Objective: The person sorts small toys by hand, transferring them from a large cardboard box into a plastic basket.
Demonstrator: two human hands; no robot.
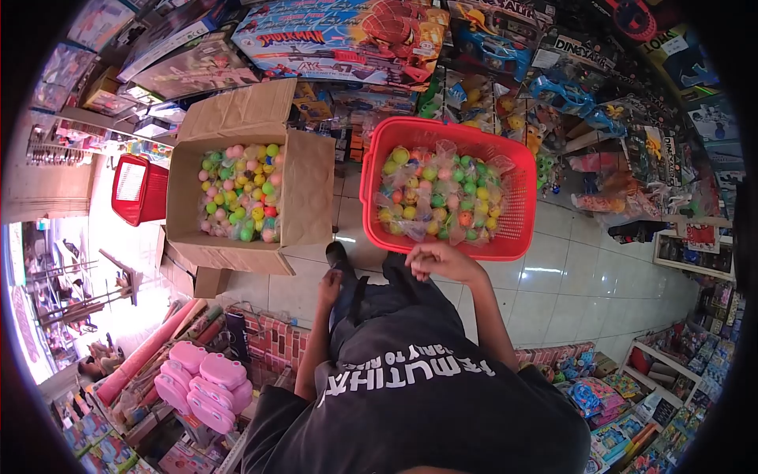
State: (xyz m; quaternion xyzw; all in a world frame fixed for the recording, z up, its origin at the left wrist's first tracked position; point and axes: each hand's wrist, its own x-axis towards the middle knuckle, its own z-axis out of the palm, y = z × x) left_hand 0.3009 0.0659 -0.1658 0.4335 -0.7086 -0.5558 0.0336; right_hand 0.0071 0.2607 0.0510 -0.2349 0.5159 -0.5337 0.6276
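My right hand (430,261) is just over the near rim of a red plastic basket (517,246), its fingers loosely bent and somewhat apart, with nothing visible in them. Inside the basket lie small coloured balls (442,193) in clear plastic bags, mostly yellow, green and pink. My left hand (331,283) hangs beside my thigh, and its fingers are too small and dark to make out. Left of the basket stands an open cardboard box (309,189) with its flaps folded out. More coloured balls (241,193) fill it.
A smaller red basket (140,188) stands beyond the box. Boxed toys, including a Spiderman set (339,39), are stacked ahead. Pink cases (207,383) sit at the lower left, near rolled sheets (146,347). Shelves of packaged toys (632,395) line the right. The floor (568,272) is tiled.
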